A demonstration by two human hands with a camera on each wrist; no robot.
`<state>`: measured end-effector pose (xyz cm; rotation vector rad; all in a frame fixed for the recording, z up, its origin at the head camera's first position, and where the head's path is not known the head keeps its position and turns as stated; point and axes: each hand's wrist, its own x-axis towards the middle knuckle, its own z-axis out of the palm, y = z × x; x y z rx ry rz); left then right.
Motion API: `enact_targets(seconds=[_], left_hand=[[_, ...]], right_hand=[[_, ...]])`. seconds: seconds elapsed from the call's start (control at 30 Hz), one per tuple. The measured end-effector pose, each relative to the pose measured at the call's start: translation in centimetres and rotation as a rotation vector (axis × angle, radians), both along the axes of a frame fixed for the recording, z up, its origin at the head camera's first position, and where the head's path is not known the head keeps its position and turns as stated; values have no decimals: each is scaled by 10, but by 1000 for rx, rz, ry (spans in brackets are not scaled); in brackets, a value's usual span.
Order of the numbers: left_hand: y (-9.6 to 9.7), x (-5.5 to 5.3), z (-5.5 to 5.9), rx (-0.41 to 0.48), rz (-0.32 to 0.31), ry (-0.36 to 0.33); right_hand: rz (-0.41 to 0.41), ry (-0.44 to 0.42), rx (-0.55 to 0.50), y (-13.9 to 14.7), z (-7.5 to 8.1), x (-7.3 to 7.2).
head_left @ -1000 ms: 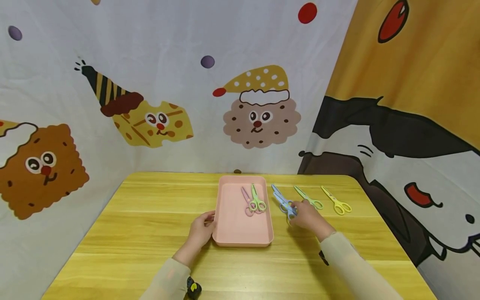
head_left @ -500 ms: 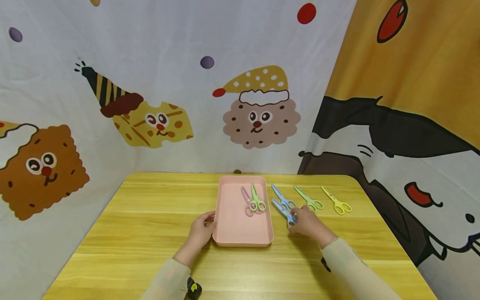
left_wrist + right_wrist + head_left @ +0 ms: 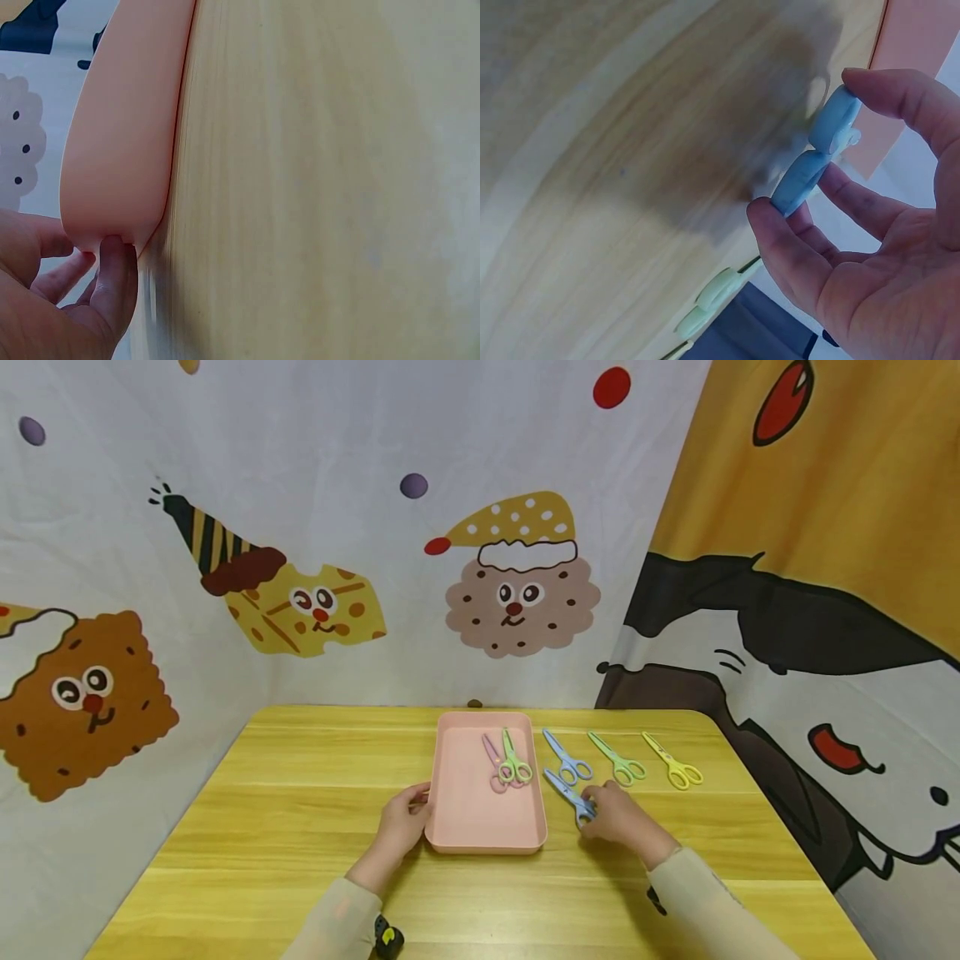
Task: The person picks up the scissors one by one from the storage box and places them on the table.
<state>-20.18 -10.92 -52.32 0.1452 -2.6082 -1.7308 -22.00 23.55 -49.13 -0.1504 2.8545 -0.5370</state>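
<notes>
In the head view my right hand (image 3: 621,817) pinches blue scissors (image 3: 564,788) by the finger loops, and the blades point away and left. The right wrist view shows the thumb and fingers at opposite sides of the blue loops (image 3: 814,154). My left hand (image 3: 402,818) grips the left edge of a pink tray (image 3: 480,849), its fingertips against the wall in the left wrist view. Inside the tray, green scissors (image 3: 509,752) lie across pink-purple scissors (image 3: 491,749). A second pair of blue scissors (image 3: 557,746) lies just beyond the held pair.
Further right on the wooden table (image 3: 300,835) lie light-green scissors (image 3: 607,750) and yellow scissors (image 3: 660,750), roughly in a row with the far blue pair. A cartoon-printed cloth (image 3: 337,510) hangs behind the table.
My right hand has drawn the nearer blue scissors slightly toward me, off the other blue pair; the two now lie apart. The left hand and tray have stayed put.
</notes>
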Motion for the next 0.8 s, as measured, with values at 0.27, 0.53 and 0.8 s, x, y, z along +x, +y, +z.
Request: enact_targets(seconds=[0.27, 0.53, 0.8], left_hand=[[0, 0, 0, 9, 9, -7], [1, 0, 2, 15, 8, -8], [0, 1, 2, 12, 0, -6]], right_hand=[[-12, -15, -6, -1, 0, 5], [1, -26, 1, -3, 7, 12], [-3, -11, -17, -5, 5, 15]])
